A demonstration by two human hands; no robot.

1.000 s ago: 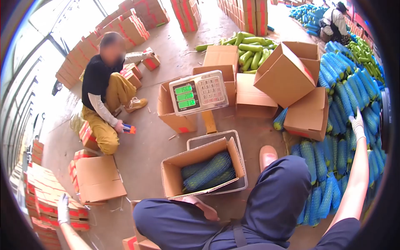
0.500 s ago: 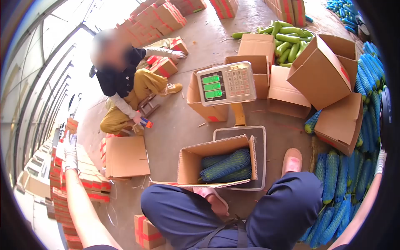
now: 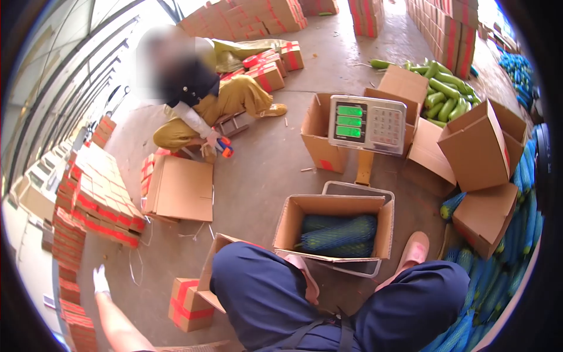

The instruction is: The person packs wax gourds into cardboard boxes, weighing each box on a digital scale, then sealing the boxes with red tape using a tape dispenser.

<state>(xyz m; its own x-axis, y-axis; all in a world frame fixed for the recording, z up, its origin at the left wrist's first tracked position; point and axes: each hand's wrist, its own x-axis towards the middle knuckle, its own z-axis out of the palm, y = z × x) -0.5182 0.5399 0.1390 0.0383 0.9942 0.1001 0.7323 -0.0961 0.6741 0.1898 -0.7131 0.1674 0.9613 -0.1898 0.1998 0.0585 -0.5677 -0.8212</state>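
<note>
My left hand [image 3: 101,280], in a white glove, is stretched out at the lower left with its fingers extended and nothing in them. It is near a column of taped cartons [image 3: 73,293]. Of my right arm only a strip of forearm [image 3: 511,302] shows at the right edge; the hand is out of view. Between my knees an open cardboard box [image 3: 284,234] stands on the platform scale [image 3: 352,269], holding several green vegetables in blue netting [image 3: 337,236]. Above it the scale display [image 3: 368,125] is lit green.
Netted vegetables [image 3: 478,287] lie piled at right, beside open boxes [image 3: 475,146]. Loose green vegetables [image 3: 440,97] are heaped behind. A co-worker [image 3: 205,105] sits at upper left, holding a blue-and-orange tool [image 3: 224,146]. Taped cartons [image 3: 187,306] and an upturned box [image 3: 183,188] stand at left.
The view has shifted, so the scale and box sit farther right. My left hand has come down, away from the stacked cartons. My right hand has gone out of view.
</note>
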